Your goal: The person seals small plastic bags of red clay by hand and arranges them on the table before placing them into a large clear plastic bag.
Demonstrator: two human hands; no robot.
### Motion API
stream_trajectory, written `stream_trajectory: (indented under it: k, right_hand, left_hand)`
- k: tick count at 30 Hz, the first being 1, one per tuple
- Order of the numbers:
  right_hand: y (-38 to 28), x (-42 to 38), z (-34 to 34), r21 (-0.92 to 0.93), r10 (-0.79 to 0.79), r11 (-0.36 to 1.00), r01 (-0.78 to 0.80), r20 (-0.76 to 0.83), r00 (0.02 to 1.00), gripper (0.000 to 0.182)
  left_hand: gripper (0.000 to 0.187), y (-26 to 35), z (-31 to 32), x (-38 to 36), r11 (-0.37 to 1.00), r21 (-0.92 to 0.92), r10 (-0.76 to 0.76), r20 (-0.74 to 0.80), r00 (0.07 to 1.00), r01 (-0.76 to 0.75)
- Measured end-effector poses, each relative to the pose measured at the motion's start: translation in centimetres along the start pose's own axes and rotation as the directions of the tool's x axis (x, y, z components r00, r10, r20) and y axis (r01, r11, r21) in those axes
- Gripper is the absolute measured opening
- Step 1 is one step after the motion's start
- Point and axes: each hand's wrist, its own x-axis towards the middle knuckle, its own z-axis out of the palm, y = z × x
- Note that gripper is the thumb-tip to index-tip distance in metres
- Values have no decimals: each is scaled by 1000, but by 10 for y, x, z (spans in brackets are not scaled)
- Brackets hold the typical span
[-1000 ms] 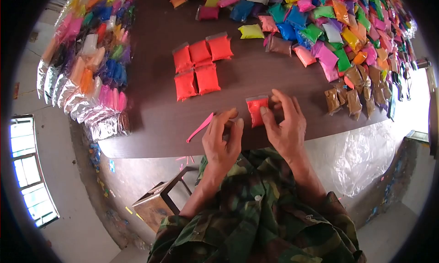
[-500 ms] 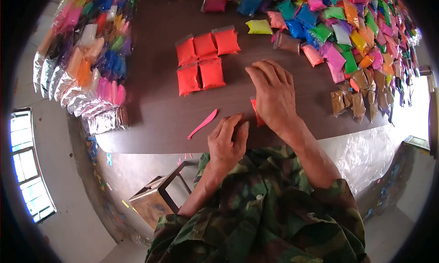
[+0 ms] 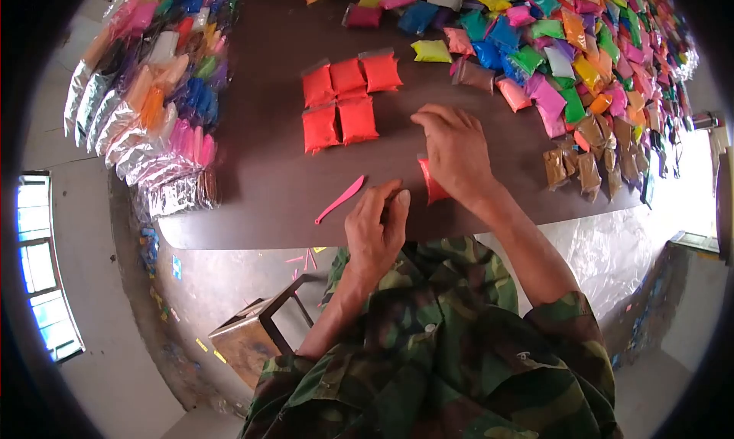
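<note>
On the dark table, several red packets lie in two rows. A pink plastic knife rests below them, left of my left hand, which is at the near edge with thumb and fingers apart and nothing in it. My right hand hovers palm down over a single red packet, partly covering it. The fingers of my right hand are bent, and what lies under them is hidden.
Bundles of colourful packets in clear wrap line the left side. A large heap of colourful packets fills the back right, with brown packets at its near edge. A stool stands on the floor below.
My left hand has moved slightly left, away from the single red packet, and more of that packet shows. The whole view has shifted a little.
</note>
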Motion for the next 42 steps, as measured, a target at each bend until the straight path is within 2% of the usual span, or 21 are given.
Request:
stream_trajectory:
  k: [3, 6, 9, 12, 14, 17, 27, 30, 33, 36, 39, 42]
  right_hand:
    - [7, 6, -7, 317, 185, 926, -208, 101, 978, 30]
    - [0, 6, -9, 253, 182, 948, -196, 75, 980, 31]
    - [-23, -7, -2, 52, 35, 998, -35, 14, 999, 36]
    - [-25, -12, 4, -25, 15, 1000, -15, 9, 1000, 40]
    - [-24, -13, 8, -42, 24, 999, -23, 26, 999, 40]
    - [-19, -7, 8, -55, 17, 998, -15, 26, 1000, 40]
    - [-19, 0, 12, -89, 19, 996, -17, 20, 1000, 36]
    - [-16, 2, 4, -21, 15, 1000, -14, 16, 1000, 30]
    - [4, 9, -6, 290, 81, 952, -100, 75, 994, 26]
    - [-1, 15, -23, 453, 319, 801, -391, 229, 919, 26]
    - [6, 16, -6, 136, 126, 981, -141, 115, 985, 27]
    - [3, 15, 9, -73, -40, 996, 42, 22, 999, 31]
  left_hand:
    - [15, -3, 1, 0, 999, -25, 29, -27, 999, -29]
    - [16, -2, 0, 3, 1000, -30, 7, -6, 1000, -7]
    - [17, -4, 0, 2, 999, -39, -37, 17, 999, 38]
    - [17, -4, -3, 3, 999, -19, -33, 23, 999, 33]
    - [18, -5, -3, 6, 1000, -12, 17, 18, 1000, -17]
    - [19, -3, -4, 6, 998, -18, -60, 68, 996, 62]
    - [19, -2, -9, 2, 974, -108, -191, 95, 977, 201]
    - [19, -4, -8, 2, 975, -122, -178, 77, 981, 186]
    - [19, -5, -9, 0, 975, -131, -173, 73, 982, 182]
    - [19, -6, -8, 0, 964, -164, -196, 85, 977, 208]
    - [19, -8, -7, 0, 963, -178, -192, 77, 978, 203]
    - [19, -9, -7, 0, 969, -155, -181, 79, 980, 192]
